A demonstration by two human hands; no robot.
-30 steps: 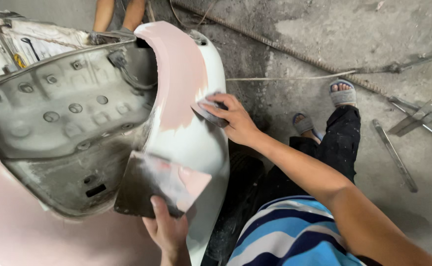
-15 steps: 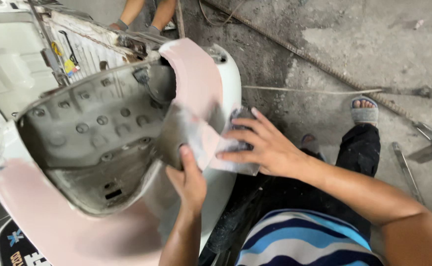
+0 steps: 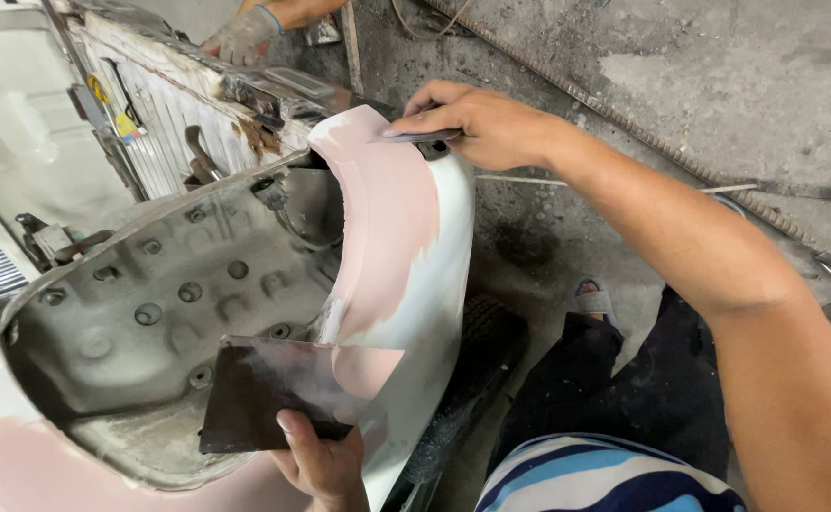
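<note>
In the head view, a white vehicle body panel is seen from above, its curved outer face partly coated with pink filler. The filler is spread in a broad band from the far top edge down toward the near middle of the curve, and a further pink stretch is seen along the near left rim. The right side and lower part of the curve are left bare white, so the coating is judged to be partly done, with the edges of the band unblended and the bare white area yet to be covered, if it is meant to be.

The right hand is closed on a small flat spreader, which is pressed against the far top edge of the panel where pink meets white. The left hand is closed on the near edge of a dark flat mixing board, held just beside the panel's near side; a patch of pink filler is left on its right end.

At the far left, another person's gloved hand is rested on a metal part. The concrete floor lies to the right.
</note>
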